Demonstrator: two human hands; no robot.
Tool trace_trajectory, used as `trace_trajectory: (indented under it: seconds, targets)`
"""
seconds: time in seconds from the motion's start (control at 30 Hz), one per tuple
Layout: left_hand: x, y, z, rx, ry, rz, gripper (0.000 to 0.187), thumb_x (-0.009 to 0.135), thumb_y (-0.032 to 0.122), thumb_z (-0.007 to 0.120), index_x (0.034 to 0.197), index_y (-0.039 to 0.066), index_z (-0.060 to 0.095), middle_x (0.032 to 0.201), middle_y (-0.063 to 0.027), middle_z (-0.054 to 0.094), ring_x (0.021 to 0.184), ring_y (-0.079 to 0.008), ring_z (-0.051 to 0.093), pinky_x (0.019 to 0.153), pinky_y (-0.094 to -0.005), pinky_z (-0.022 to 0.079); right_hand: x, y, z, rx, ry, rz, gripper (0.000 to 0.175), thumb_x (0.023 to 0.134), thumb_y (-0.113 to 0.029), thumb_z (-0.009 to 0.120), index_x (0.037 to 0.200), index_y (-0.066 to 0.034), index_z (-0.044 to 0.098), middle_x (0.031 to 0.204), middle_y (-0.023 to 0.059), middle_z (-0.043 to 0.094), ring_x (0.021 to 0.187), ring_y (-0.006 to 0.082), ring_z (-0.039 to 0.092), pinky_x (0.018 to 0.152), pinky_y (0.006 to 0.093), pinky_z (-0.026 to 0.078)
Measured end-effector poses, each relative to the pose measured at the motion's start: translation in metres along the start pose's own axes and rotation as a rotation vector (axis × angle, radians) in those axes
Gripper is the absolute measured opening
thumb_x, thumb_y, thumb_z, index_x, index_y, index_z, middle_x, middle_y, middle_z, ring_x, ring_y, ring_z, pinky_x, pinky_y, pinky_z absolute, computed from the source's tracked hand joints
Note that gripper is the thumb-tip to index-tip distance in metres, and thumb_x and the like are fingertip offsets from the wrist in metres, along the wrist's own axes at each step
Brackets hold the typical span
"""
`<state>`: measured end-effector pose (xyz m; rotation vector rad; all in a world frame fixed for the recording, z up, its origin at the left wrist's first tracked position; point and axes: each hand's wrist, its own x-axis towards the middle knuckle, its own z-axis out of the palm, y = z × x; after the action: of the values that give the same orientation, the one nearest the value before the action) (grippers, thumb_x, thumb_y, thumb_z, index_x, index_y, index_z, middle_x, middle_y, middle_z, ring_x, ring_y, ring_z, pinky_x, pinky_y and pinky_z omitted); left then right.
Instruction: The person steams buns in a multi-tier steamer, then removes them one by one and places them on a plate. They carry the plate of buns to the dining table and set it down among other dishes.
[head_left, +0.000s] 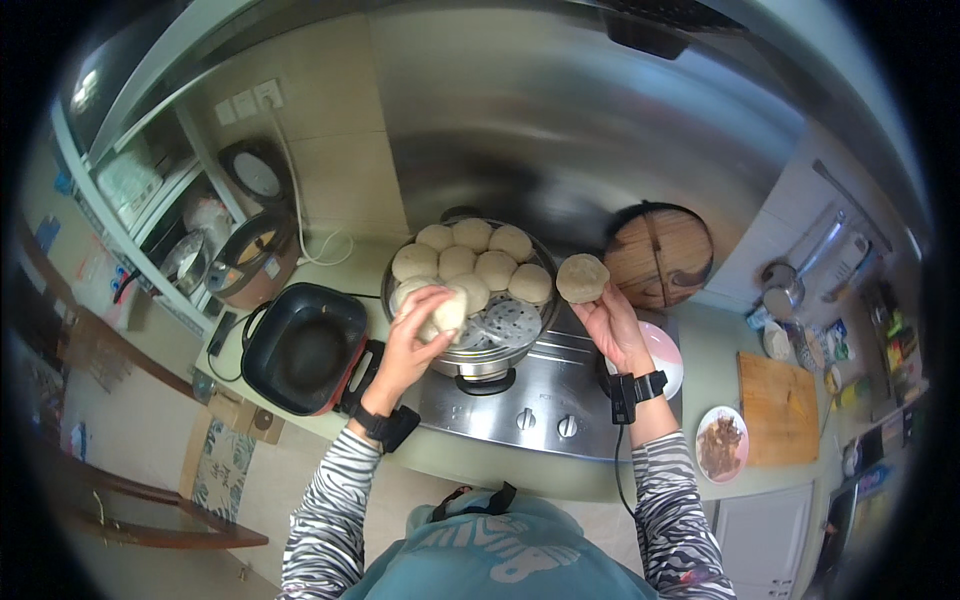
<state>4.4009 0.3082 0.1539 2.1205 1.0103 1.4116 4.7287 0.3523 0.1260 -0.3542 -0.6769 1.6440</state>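
Note:
In the steamer pot (487, 360) on the stove, several pale round buns (457, 264) sit close together, mostly toward the far and left side. A perforated steamer liner (512, 321) shows bare at the near right. My left hand (417, 330) holds a pale bun (451, 309) over the near left of the pot, fingers on top and thumb at its near side. Right of the pot, my right hand (613, 328) holds up another bun (583, 278), a flat round face turned toward me.
A black electric pan (306, 352) stands left of the stove, with an open rice cooker (255, 255) behind it. To the right are a round wooden lid (660, 255), a pink-and-white bowl (664, 356), a plate of brown food (721, 444) and a cutting board (778, 409).

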Motion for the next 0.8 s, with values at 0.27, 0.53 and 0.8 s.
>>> trace_trajectory:
  seconds: [0.27,0.53,0.8]
  targets:
    - [-0.035,0.059,0.041,-1.195,0.16,-0.434,0.067,0.096,0.043,0.052,0.149,0.016,0.022,0.142,-0.0116,0.04,0.128,-0.0308,0.045,0.105,-0.0495,0.041,-0.115,0.032,-0.06,0.384,0.211,0.038,0.05,0.1,-0.044,0.037,0.135,-0.008,0.043,0.129,0.0128,0.055,0.111,0.0296,0.057,0.089,0.0404,0.051]
    - [-0.074,0.074,0.162,-1.403,-0.218,-0.96,0.054,0.1,0.033,0.046,0.147,0.022,0.023,0.141,-0.0144,0.042,0.124,-0.0321,0.05,0.096,-0.0458,0.048,-0.193,-0.024,-0.101,-0.322,0.698,-0.155,0.036,0.097,-0.018,0.053,0.129,-0.0038,0.043,0.125,0.0163,0.055,0.112,0.0299,0.058,0.091,0.0452,0.052]
    - [0.004,0.034,0.328,-0.171,-0.334,-0.014,0.081,0.079,0.004,0.071,0.146,0.013,0.026,0.14,-0.0206,0.04,0.127,-0.0333,0.045,0.107,-0.0455,0.038,-0.161,-0.085,-0.164,-1.924,0.143,-0.068,0.06,0.068,-0.007,0.076,0.122,-0.0017,0.049,0.132,0.0213,0.046,0.118,0.0412,0.049,0.099,0.0445,0.042]
